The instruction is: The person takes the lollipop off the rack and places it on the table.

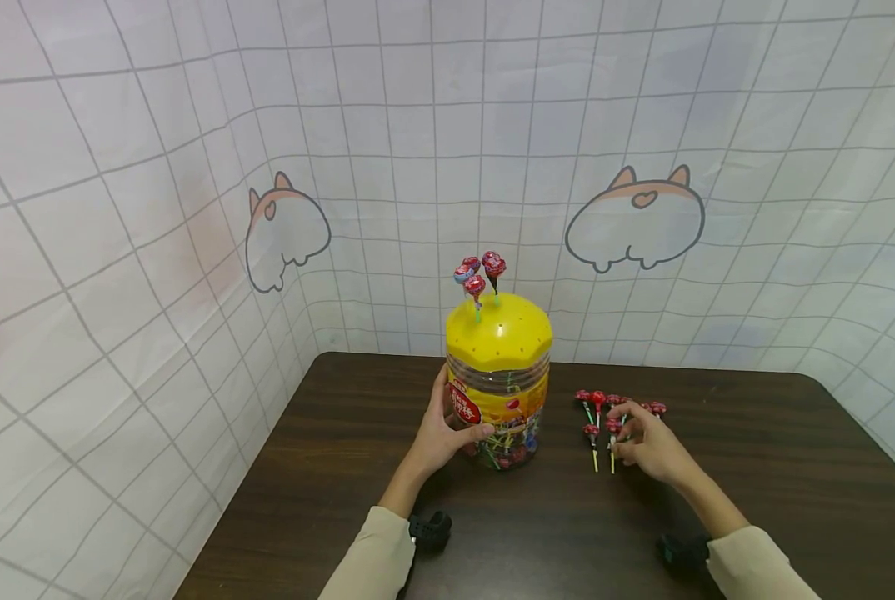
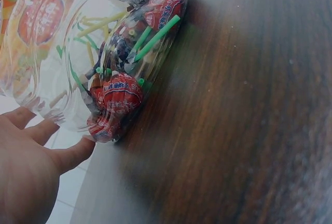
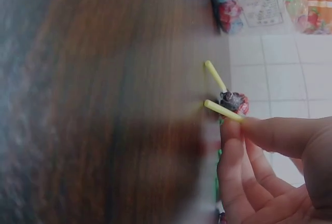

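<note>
A clear jar [image 1: 513, 417] of lollipops with a yellow lid [image 1: 503, 337] stands upright on the table. Several red and blue wrapped lollipops [image 1: 475, 286] stick up from holes in the lid's left and rear part. My left hand [image 1: 442, 433] holds the jar's left side, thumb across the front, the other fingers partly hidden behind it. To the right, my right hand [image 1: 653, 446] pinches a lollipop by its yellow stick [image 3: 223, 110] between thumb and forefinger, low over the table. Beside it lies another red lollipop [image 1: 592, 431] with a yellow stick.
More red lollipops [image 1: 598, 399] lie in a row behind the right hand, partly covered by it. The dark wooden table [image 1: 755, 433] meets a white gridded cloth [image 1: 417, 208] at the back and left. Dark straps [image 1: 431, 531] sit at both wrists.
</note>
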Demonstrator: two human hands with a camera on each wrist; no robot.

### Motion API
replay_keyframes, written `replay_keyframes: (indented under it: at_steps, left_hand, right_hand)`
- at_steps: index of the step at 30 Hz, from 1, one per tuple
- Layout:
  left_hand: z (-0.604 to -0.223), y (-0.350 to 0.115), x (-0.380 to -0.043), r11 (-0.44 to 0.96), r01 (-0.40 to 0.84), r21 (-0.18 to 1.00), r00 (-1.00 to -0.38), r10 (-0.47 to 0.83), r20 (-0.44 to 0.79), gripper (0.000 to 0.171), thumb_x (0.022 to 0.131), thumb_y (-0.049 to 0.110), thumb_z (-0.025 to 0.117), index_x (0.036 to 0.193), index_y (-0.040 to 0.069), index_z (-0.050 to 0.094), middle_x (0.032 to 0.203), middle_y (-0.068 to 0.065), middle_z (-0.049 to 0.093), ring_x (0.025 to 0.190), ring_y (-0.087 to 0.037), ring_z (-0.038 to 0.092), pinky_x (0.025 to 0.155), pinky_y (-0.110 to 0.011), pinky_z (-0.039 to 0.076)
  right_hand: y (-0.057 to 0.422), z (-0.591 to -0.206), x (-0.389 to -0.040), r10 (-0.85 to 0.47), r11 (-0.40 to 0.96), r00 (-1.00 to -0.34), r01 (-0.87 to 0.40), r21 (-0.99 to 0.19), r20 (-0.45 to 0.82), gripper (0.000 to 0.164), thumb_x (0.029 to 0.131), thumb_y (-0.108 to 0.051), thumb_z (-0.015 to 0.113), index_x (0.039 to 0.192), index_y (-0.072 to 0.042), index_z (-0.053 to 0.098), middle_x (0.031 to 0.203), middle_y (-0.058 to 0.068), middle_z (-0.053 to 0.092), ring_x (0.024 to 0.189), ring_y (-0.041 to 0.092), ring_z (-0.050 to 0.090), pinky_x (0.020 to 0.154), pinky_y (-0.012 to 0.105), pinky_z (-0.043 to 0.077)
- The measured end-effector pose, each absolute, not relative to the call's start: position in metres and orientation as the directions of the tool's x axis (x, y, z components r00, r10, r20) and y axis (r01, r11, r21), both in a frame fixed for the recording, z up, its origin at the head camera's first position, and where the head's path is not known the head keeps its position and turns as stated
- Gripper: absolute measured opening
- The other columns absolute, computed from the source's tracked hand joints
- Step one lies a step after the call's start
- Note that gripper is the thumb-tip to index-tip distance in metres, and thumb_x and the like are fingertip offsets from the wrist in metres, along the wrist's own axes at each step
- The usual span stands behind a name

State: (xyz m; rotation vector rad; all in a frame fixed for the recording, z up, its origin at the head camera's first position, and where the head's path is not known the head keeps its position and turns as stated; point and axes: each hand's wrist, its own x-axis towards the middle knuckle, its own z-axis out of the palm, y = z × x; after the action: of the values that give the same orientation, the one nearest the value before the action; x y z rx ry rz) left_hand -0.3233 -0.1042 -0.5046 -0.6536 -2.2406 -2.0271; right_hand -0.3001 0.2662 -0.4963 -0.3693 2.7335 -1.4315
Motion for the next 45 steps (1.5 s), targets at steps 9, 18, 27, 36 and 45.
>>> replay_keyframes:
  at_steps: [9, 18, 27, 36, 45]
  left_hand:
    - [-0.505, -0.104, -0.323, 0.052, 0.341, 0.939, -0.909, 0.274, 0.315, 0.111, 0.082, 0.047, 0.085, 0.159, 0.052, 0.006, 0.154, 0.001, 0.044, 0.140, -0.025, 0.047, 0.115, -0.065, 0.038]
    - [-0.508, -0.104, -0.325, 0.054, 0.343, 0.938, -0.909, 0.272, 0.317, 0.110, 0.081, 0.048, 0.085, 0.159, 0.052, 0.007, 0.154, 0.001, 0.044, 0.141, -0.025, 0.047, 0.116, -0.068, 0.035]
    - [-0.506, -0.104, -0.324, 0.049, 0.347, 0.937, -0.907, 0.271, 0.322, 0.111, 0.081, 0.048, 0.085, 0.159, 0.051, 0.006, 0.154, 0.001, 0.044, 0.141, -0.025, 0.047, 0.115, -0.066, 0.036]
    - [-0.506, -0.104, -0.325, 0.048, 0.360, 0.932, -0.900, 0.279, 0.334, 0.110, 0.084, 0.046, 0.084, 0.161, 0.046, 0.006, 0.157, -0.002, 0.041, 0.144, -0.029, 0.044, 0.115, -0.069, 0.035]
    - [-0.506, -0.105, -0.324, 0.028, 0.355, 0.934, -0.898, 0.287, 0.333, 0.110, 0.083, 0.044, 0.085, 0.160, 0.048, 0.007, 0.155, -0.001, 0.043, 0.142, -0.026, 0.046, 0.115, -0.065, 0.037]
  right_hand:
    - [0.272, -0.496, -0.304, -0.256, 0.592, -0.964, -0.215, -0.776, 0.072, 0.043, 0.090, 0.002, 0.072, 0.129, -0.001, 0.052, 0.089, 0.013, 0.061, 0.064, 0.014, 0.053, 0.056, 0.028, 0.045]
    - [0.272, -0.500, -0.307, -0.258, 0.675, -0.963, -0.239, -0.698, 0.080, 0.038, 0.089, -0.004, 0.077, 0.122, -0.006, 0.059, 0.091, 0.010, 0.062, 0.064, 0.015, 0.049, 0.057, 0.029, 0.040]
    - [0.271, -0.497, -0.306, -0.252, 0.696, -0.966, -0.227, -0.681, 0.064, 0.039, 0.087, -0.008, 0.080, 0.120, -0.006, 0.061, 0.097, 0.014, 0.064, 0.067, 0.019, 0.051, 0.058, 0.033, 0.039]
    - [0.270, -0.500, -0.306, -0.226, 0.720, -0.971, -0.216, -0.659, 0.071, 0.035, 0.085, -0.007, 0.081, 0.116, -0.009, 0.064, 0.098, 0.013, 0.064, 0.069, 0.020, 0.051, 0.061, 0.034, 0.039]
    - [0.272, -0.483, -0.304, -0.215, 0.714, -0.973, -0.217, -0.666, 0.086, 0.037, 0.090, -0.015, 0.078, 0.123, -0.006, 0.063, 0.099, 0.012, 0.064, 0.073, 0.019, 0.053, 0.061, 0.032, 0.041]
